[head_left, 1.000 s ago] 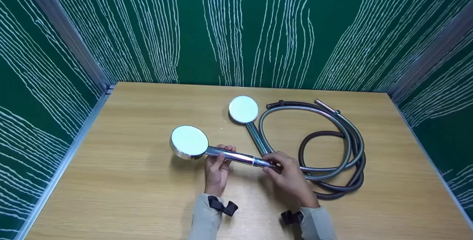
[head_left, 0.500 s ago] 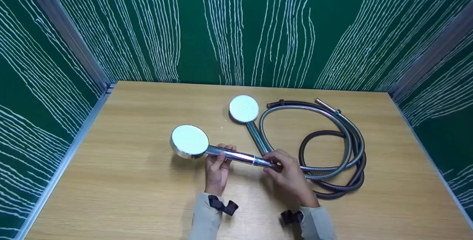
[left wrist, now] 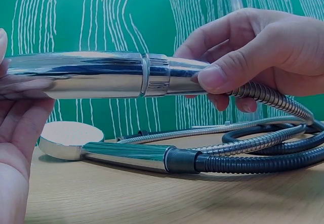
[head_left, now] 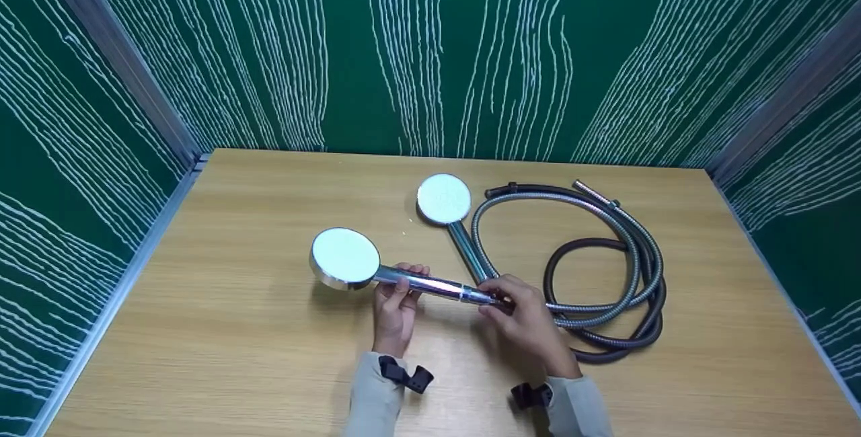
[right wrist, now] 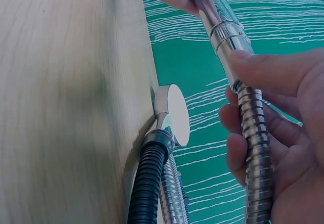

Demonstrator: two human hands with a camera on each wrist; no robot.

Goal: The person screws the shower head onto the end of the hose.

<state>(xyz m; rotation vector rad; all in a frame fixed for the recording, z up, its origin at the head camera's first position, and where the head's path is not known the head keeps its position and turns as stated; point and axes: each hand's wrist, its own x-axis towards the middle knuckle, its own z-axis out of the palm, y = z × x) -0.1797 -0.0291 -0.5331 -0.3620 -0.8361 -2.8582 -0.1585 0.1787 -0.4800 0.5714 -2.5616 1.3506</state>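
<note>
A chrome shower head (head_left: 345,257) with a pale round face is held above the table, its handle slanting down to the right. My left hand (head_left: 395,312) grips the handle near its middle, thumb on top. At the handle's lower end, my right hand (head_left: 525,312) pinches the smooth chrome connector (left wrist: 185,75), which meets the handle at a ribbed ring. From that connector runs a silver metal shower hose (right wrist: 255,153), passing through the right hand's fingers. Behind lies a second shower head (head_left: 444,200), joined to a black hose (right wrist: 146,183) by a dark nut (left wrist: 182,161).
To the right, silver and black hoses (head_left: 656,289) lie in overlapping loops on the wooden table (head_left: 222,329). Their free ends point toward the back edge. Green walls with white wavy lines (head_left: 350,54) stand behind and on both sides.
</note>
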